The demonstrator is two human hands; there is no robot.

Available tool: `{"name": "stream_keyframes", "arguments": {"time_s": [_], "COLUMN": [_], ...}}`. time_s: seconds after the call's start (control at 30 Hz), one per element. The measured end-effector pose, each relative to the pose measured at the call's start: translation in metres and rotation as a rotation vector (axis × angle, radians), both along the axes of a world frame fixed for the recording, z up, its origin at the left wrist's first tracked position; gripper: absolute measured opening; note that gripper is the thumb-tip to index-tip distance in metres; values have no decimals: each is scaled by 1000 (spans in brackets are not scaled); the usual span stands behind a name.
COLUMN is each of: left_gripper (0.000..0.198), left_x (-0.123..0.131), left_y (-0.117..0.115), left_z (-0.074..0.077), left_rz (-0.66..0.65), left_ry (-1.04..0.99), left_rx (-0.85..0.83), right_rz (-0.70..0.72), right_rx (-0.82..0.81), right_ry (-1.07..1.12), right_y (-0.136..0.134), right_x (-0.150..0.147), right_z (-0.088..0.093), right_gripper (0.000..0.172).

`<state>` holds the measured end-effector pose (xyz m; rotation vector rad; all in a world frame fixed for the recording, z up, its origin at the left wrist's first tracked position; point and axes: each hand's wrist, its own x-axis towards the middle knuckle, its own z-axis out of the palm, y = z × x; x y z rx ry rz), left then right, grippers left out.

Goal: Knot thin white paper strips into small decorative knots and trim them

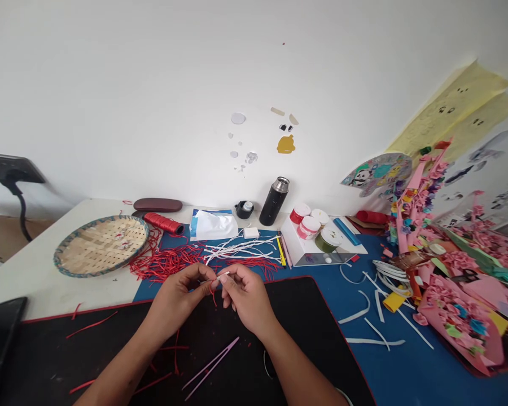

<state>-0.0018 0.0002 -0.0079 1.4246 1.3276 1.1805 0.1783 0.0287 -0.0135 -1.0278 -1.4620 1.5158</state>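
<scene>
My left hand (178,299) and my right hand (245,299) meet above a black desk mat (279,304), with their fingertips pinching a thin white paper strip (220,277) from both sides. A short red paper strand (214,296) hangs just below the fingertips, but I cannot tell which hand holds it. Pink tweezers (210,367) lie on the mat below my hands. Beyond my fingers lie loose red paper strips (254,262) and a bundle of white paper strips (237,250).
A woven bamboo tray (100,245), a red cord spool (163,223), a black thermos (274,202) and paint jars (309,221) stand along the wall. A heap of pink paper flower craftwork (457,304) fills the right side. White strips (376,332) lie on a blue mat (322,299).
</scene>
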Motion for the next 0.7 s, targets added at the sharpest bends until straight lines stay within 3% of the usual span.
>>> {"name": "stream_keyframes", "arguments": {"time_s": [0.3,0.7], "left_gripper": [20,20], "left_x": [1,0], "left_y": [0,0], "left_z": [2,-6], "left_rz": [-11,6], "left_ry": [22,9], "left_rx": [0,-28], "right_rz": [-7,-5], "right_rx": [29,25], "right_ry": [8,2], "right_y": [-1,0], "right_x": [2,2], "right_z": [4,2], "right_gripper": [29,29]}}
